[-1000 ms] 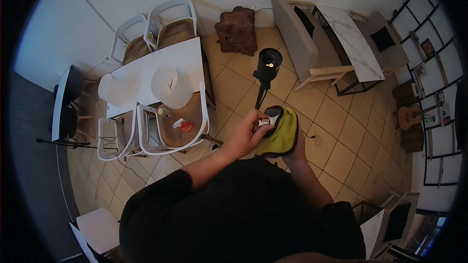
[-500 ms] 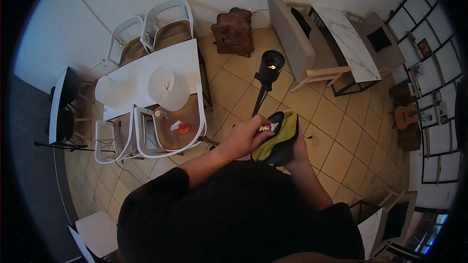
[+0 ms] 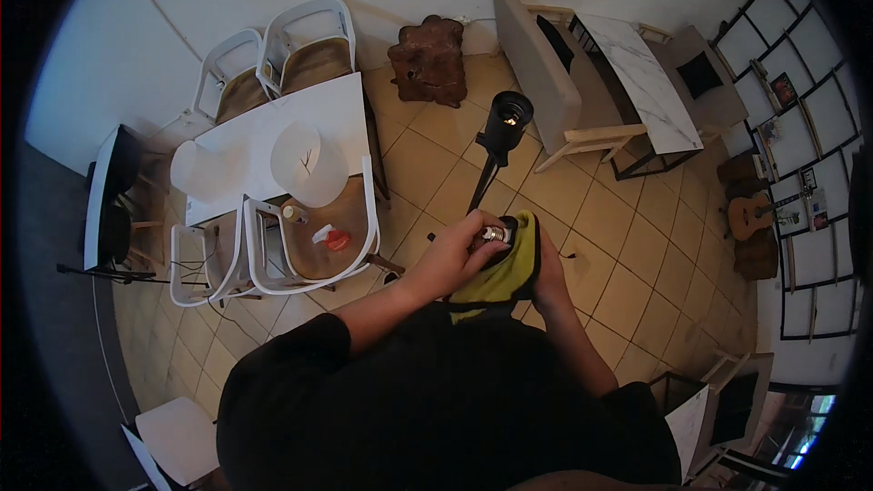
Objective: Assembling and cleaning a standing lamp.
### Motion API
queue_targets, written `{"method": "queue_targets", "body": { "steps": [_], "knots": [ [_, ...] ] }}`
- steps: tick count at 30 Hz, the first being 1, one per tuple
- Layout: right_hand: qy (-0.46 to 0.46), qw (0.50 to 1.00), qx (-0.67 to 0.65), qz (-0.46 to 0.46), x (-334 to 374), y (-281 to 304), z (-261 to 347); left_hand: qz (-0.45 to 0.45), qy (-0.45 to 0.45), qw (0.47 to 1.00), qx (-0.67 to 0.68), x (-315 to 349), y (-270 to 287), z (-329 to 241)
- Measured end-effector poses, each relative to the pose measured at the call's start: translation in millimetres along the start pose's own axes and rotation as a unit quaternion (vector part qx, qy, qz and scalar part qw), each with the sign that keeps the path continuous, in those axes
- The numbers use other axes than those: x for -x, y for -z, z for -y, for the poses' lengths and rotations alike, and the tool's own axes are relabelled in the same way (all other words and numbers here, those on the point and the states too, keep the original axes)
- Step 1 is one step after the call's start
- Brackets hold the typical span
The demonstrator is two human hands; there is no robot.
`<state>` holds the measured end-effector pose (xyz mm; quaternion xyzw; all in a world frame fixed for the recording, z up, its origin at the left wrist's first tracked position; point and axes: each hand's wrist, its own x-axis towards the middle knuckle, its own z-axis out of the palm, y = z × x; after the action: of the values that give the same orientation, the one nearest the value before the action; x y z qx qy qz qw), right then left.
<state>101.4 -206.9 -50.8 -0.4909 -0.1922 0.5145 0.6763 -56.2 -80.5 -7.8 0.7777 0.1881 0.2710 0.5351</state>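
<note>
In front of my body, my left hand [image 3: 457, 253] is closed around a light bulb, with its metal screw base [image 3: 495, 234] showing beyond the fingers. The rest of the bulb is hidden by the hand and the cloth. A yellow-green cloth [image 3: 509, 265] with dark grey backing and edging lies against the bulb. My right hand [image 3: 549, 280] grips this cloth from its right side, fingers mostly behind it. Just beyond both hands stands a black lamp socket [image 3: 510, 116] on a thin black stem, its open end facing up with no bulb in it.
To the left, a white table [image 3: 238, 141] bears a large white lampshade [image 3: 309, 164]. White chairs surround it; the nearest seat [image 3: 314, 250] holds a small bottle and a red-and-white item. A brown wooden stump [image 3: 429, 64], a beige sofa [image 3: 538, 64] and a marble-topped table [image 3: 641, 82] stand farther off.
The cloth has been shifted and turned in my right hand, its lower part now hanging toward my body. The bulb's screw base stays in my left hand, tilted slightly differently.
</note>
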Motion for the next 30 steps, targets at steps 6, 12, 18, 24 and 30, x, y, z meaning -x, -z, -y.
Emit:
{"method": "queue_targets", "body": {
  "steps": [6,12,18,24,30],
  "knots": [
    [-0.064,0.983,-0.171,0.016,11,18,-20,0.048,-0.024,0.995,0.078,8,4,2],
    [-0.055,0.994,-0.077,0.062,10,7,-14,0.018,0.002,0.995,0.102,21,-3,6],
    [0.269,0.936,0.224,0.043,21,-17,2,-0.020,0.125,0.930,0.345,21,-11,10],
    [0.359,0.874,0.323,0.056,19,-13,-1,-0.013,0.127,0.934,0.334,24,-19,10],
    [-0.030,0.998,-0.018,0.061,21,7,-6,-0.059,0.112,0.960,0.249,32,-29,11]
  ]
}}
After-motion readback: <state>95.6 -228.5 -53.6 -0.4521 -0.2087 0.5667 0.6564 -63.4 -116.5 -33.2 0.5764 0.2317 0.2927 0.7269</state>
